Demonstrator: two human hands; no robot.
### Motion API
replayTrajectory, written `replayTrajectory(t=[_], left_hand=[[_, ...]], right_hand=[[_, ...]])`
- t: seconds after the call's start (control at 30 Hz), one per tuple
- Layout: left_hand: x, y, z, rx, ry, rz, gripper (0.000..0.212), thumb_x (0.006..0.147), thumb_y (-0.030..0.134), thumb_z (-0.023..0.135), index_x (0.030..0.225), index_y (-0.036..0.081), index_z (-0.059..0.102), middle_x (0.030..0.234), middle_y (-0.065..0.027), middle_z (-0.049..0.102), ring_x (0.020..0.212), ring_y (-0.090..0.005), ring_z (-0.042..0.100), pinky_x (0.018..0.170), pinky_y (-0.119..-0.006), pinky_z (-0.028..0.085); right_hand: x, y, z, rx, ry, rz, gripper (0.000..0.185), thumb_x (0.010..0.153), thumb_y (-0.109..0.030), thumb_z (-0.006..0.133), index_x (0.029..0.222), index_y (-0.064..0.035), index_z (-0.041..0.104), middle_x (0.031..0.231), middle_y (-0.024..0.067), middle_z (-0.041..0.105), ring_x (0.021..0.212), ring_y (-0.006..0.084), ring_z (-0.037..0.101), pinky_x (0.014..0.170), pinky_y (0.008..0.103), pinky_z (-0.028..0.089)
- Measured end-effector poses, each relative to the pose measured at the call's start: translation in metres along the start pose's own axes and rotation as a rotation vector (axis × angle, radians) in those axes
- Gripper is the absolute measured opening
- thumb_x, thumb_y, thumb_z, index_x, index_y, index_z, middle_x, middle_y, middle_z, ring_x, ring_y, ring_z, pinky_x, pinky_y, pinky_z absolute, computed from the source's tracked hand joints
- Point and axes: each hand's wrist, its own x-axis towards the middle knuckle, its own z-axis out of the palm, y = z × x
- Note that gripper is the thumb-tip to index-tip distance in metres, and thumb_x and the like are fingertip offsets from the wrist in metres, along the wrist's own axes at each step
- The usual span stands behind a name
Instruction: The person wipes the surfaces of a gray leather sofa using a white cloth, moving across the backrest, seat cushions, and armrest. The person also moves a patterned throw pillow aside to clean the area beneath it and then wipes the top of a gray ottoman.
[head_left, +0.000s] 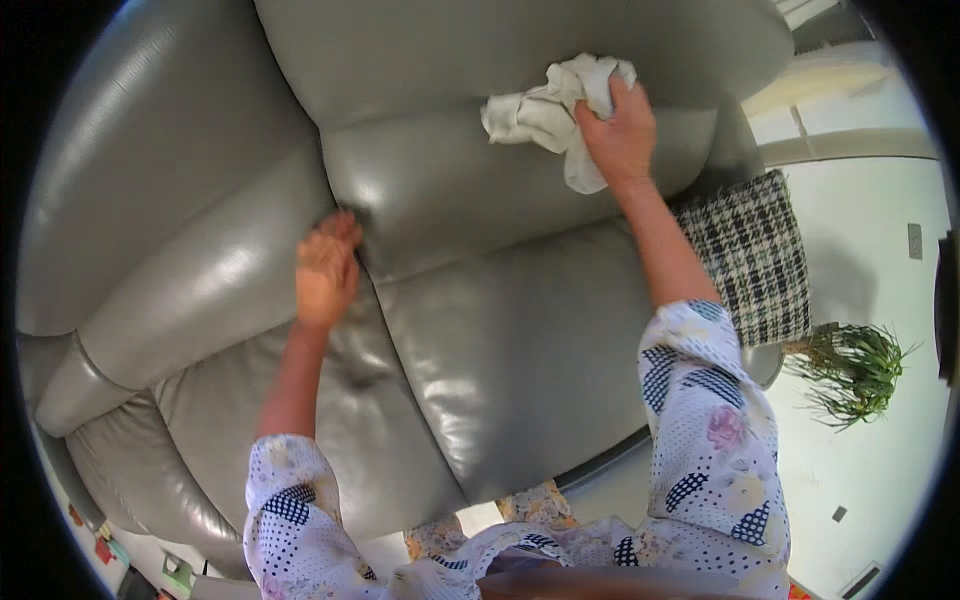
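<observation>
A grey leather sofa fills most of the head view. My right hand grips a crumpled white cloth against the sofa's backrest at the upper right; part of the cloth hangs below the fingers. Further left, my left hand is near the seam between two back cushions, slightly blurred, holding no visible object. Whether its fingers touch the leather cannot be told. Both forearms reach forward from patterned white sleeves.
A black-and-white checked cushion rests at the sofa's right end, beside my right forearm. Beyond it are a green leafy plant and a pale wall. A green item lies at the lower left.
</observation>
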Motion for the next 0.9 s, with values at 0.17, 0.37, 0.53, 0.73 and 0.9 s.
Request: replayTrajectory(t=[0.17, 0.37, 0.53, 0.73, 0.9], left_hand=[[0.09, -0.047, -0.028, 0.568, -0.049, -0.171, 0.029, 0.074, 0.011, 0.051, 0.103, 0.01, 0.054, 0.115, -0.0038, 0.051, 0.1, -0.0227, 0.046, 0.082, -0.038, 0.036], [0.085, -0.06, 0.002, 0.496, -0.028, -0.085, 0.041, 0.074, 0.017, 0.052, 0.114, 0.013, 0.045, 0.118, 0.0008, 0.046, 0.103, -0.0163, 0.043, 0.085, -0.034, 0.031], [0.077, -0.064, 0.028, 0.431, -0.021, -0.062, 0.046, 0.073, 0.016, 0.053, 0.117, 0.014, 0.043, 0.121, 0.0008, 0.044, 0.108, -0.0149, 0.042, 0.087, -0.034, 0.03], [0.065, -0.077, 0.019, 0.409, -0.104, -0.155, 0.052, 0.071, 0.013, 0.054, 0.121, 0.015, 0.04, 0.127, -0.0001, 0.04, 0.112, -0.018, 0.04, 0.089, -0.036, 0.029], [0.064, -0.074, 0.024, 0.415, -0.078, -0.126, 0.055, 0.07, 0.012, 0.054, 0.122, 0.014, 0.039, 0.127, -0.0009, 0.04, 0.112, -0.0192, 0.04, 0.09, -0.036, 0.028]], right_hand=[[0.103, -0.078, -0.072, 0.434, 0.274, -0.331, 0.03, 0.063, -0.017, 0.066, 0.09, -0.0074, 0.058, 0.083, 0.0101, 0.054, 0.078, 0.0267, 0.056, 0.065, 0.0378, 0.045], [0.219, -0.195, -0.037, 0.134, -0.049, -0.463, 0.043, 0.069, -0.034, 0.059, 0.097, -0.002, 0.057, 0.081, 0.02, 0.058, 0.079, 0.0355, 0.055, 0.071, 0.0445, 0.042], [0.177, -0.263, 0.0, -0.024, -0.228, -0.793, 0.031, 0.068, -0.029, 0.06, 0.098, -0.0201, 0.061, 0.104, 0.0047, 0.055, 0.096, 0.0237, 0.054, 0.077, 0.0443, 0.043], [0.207, -0.227, -0.009, -0.134, -0.268, -0.767, 0.033, 0.071, -0.027, 0.059, 0.103, -0.0192, 0.058, 0.104, 0.0052, 0.055, 0.1, 0.0246, 0.053, 0.078, 0.045, 0.044], [0.263, -0.033, -0.023, -0.381, -0.305, -0.279, 0.04, 0.074, -0.03, 0.053, 0.112, -0.017, 0.052, 0.11, 0.0095, 0.054, 0.102, 0.0286, 0.052, 0.083, 0.0419, 0.043]])
